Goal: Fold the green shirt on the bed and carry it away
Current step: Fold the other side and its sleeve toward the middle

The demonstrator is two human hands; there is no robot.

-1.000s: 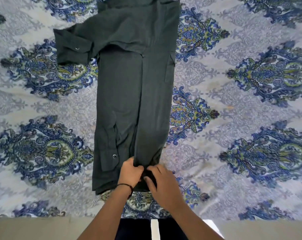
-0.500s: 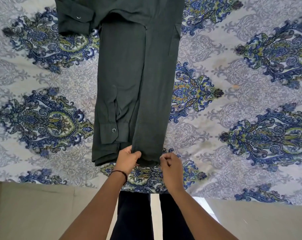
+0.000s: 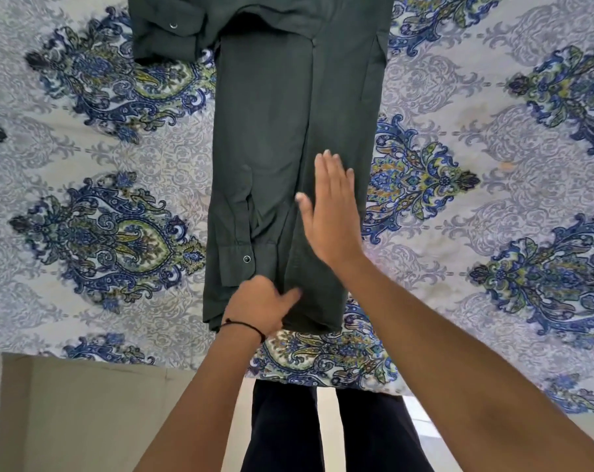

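The green shirt point(image 3: 288, 158) lies lengthwise on the patterned bedsheet point(image 3: 101, 158), its sides folded inward. The left hand point(image 3: 260, 306) pinches the near hem; the right hand point(image 3: 333, 212) lies flat, fingers spread, smoothing the right panel. Judged next: folding the hem toward the far collar.

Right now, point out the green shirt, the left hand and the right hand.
green shirt point(image 3: 268, 137): head view, middle of the folded body.
left hand point(image 3: 260, 306): head view, back of hand at the hem.
right hand point(image 3: 331, 212): head view, back of flat hand.
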